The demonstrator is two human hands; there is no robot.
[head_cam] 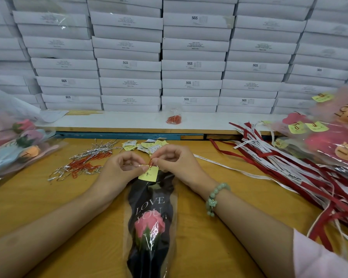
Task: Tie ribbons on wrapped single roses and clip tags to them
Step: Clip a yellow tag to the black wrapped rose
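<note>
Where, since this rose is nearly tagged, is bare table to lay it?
Bare wood: left, between the paper clip heap and the left forearm; right, between the right forearm and the ribbons. Crowded: ribbons and finished roses, far right.

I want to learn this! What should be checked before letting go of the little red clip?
1. The yellow tag sits on the wrapped rose's top edge: ok.
2. The red clip is over the tag, pinched by the right hand: ok.
3. Clip pushed fully on: cannot tell.
4. The left hand holds the tag's corner: ok.
5. Ribbon tied on this rose: cannot tell; its bottom end is out of view.
</note>
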